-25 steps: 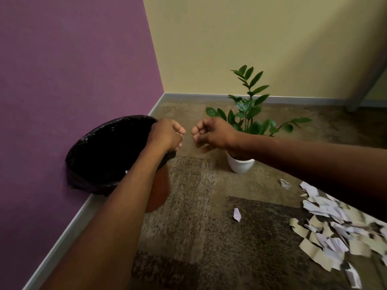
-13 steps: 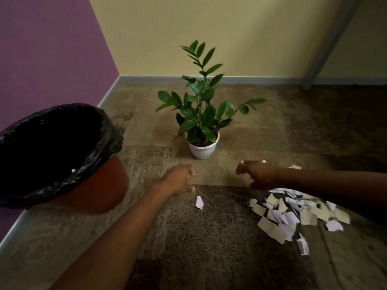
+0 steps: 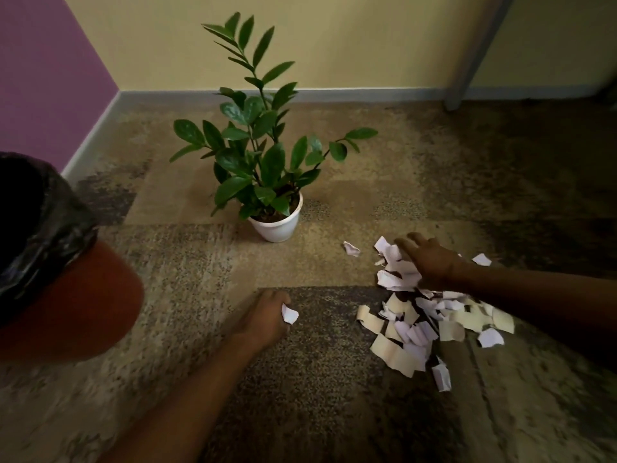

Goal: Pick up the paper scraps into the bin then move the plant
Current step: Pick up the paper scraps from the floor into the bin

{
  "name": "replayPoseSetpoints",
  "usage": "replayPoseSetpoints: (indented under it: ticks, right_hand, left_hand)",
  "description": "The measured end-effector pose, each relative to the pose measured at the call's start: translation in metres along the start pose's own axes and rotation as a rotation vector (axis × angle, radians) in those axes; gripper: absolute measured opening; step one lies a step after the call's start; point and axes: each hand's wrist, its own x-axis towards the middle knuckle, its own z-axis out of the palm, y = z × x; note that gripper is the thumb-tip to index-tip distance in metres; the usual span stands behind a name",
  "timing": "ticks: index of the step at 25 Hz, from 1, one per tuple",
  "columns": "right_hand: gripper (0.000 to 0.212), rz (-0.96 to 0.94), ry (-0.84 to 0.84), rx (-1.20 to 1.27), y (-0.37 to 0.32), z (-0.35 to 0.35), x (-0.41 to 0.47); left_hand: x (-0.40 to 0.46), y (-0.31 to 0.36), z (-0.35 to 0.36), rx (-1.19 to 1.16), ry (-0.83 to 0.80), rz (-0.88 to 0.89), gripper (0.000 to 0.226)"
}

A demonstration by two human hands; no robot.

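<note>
Carpeted floor [image 3: 187, 269], mottled tan and brown, corner of a purple wall [image 3: 43, 78] and a yellow wall [image 3: 350, 38].

Left hand [image 3: 263, 317]: low on the carpet, centre frame, fingers curled together around a single white scrap [image 3: 289, 314]; the scrap shows at the fingertips, pinched.

Right hand [image 3: 430, 262]: at the far edge of the paper pile [image 3: 427, 322], fingers spread apart and bent down over a bunch of white scraps [image 3: 395, 269]. Fingers touch the paper; whether they have closed on it, cannot tell — the hand is motion-blurred.

Pile: white and cream torn pieces, lying on the carpet at right of centre, partly under the right forearm. One stray scrap [image 3: 351, 248] lies apart on the carpet, between the pile and the pot. Another small white piece [image 3: 481, 259] sits just beyond the right wrist.

Bin [image 3: 76, 305]: orange-red body, black liner [image 3: 50, 235] folded over the rim, at the left edge of the frame near the purple wall. Well apart from the pile. Inside is dark; contents cannot be made out.

Plant [image 3: 257, 142]: upright, glossy green leaves, in a white pot [image 3: 278, 225], standing on the carpet beyond both hands, near the yellow wall's baseboard [image 3: 367, 94]. Neither hand touches it.

A grey post [image 3: 474, 51] leans at upper right.
</note>
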Motion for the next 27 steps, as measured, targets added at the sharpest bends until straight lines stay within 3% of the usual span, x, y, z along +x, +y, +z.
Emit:
replayPoseSetpoints:
  ticks: [4,7,13,17,23,27]
  right_hand:
    - [0.131,0.207,-0.109,0.027,0.034,0.010,0.010]
    - [0.130,0.260,-0.188,0.087,0.046,0.018,0.013]
    - [0.122,0.118,-0.138,0.140,0.021,0.027,0.024]
    - [0.122,0.042,-0.078,0.227,-0.013,0.023,0.038]
    - [0.091,-0.089,-0.008,0.301,-0.065,0.018,0.050]
    - [0.059,-0.113,0.067,0.356,-0.081,0.020,0.044]
  left_hand:
    - [0.025,0.015,0.011,-0.080,0.056,0.019,0.030]
    - [0.041,0.030,0.021,-0.132,0.100,0.036,0.029]
    - [0.071,0.071,0.032,-0.060,0.082,0.023,0.087]
    - [0.084,0.099,0.035,-0.016,0.045,0.025,0.104]
    - [0.092,0.109,0.035,-0.024,-0.051,0.193,0.117]
    - [0.081,0.106,0.037,-0.130,-0.015,0.184,0.086]
